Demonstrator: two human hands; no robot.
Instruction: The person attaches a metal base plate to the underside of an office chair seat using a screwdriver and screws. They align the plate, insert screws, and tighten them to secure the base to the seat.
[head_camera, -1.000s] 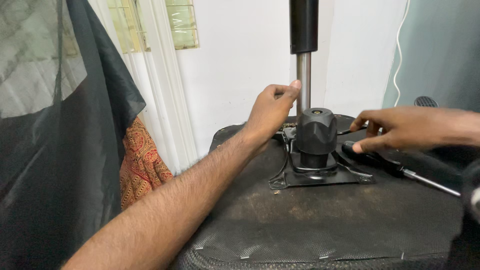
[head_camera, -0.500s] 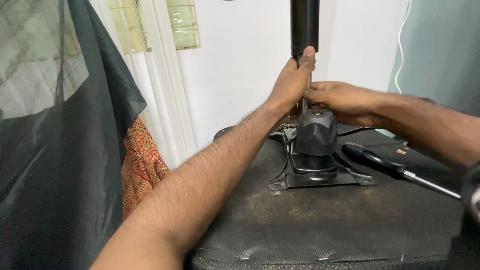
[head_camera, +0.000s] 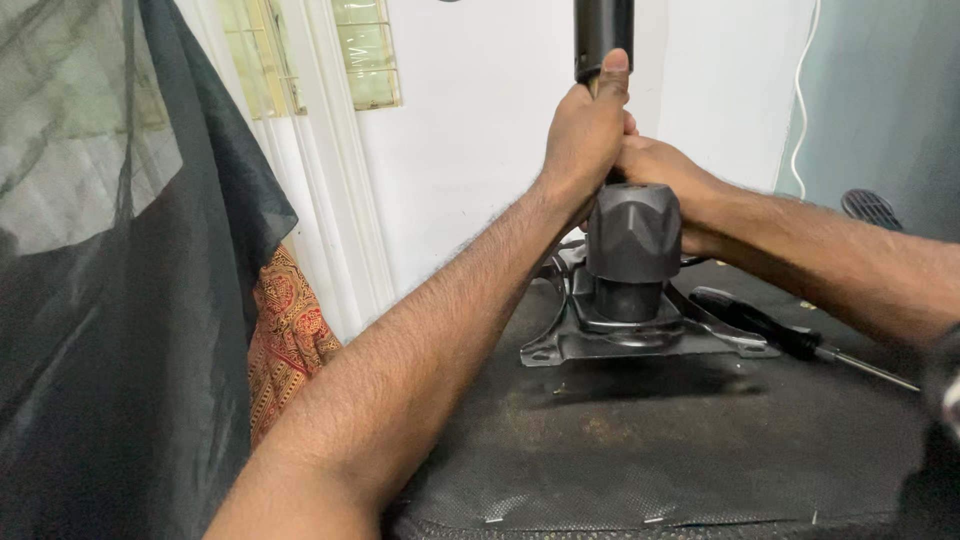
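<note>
Both hands clamp the upright gas-lift column (head_camera: 603, 30) on an upturned chair seat base.

Column's long axis runs straight up, top out of view at 12 o'clock, foot in the black plastic housing (head_camera: 633, 235) on the metal mounting plate (head_camera: 640, 340). Left hand (head_camera: 585, 130) is wrapped tight around the shaft, thumb up the black sleeve; right hand (head_camera: 665, 175) closes on the shaft just behind it, touching it. Plate sits at the far middle of the black seat underside (head_camera: 650, 450); open room toward 6 o'clock. Screwdriver (head_camera: 790, 335) lies at 3 o'clock, just beside the plate. Dark cloth (head_camera: 130, 300) hangs at 9 o'clock, white wall close behind.
</note>
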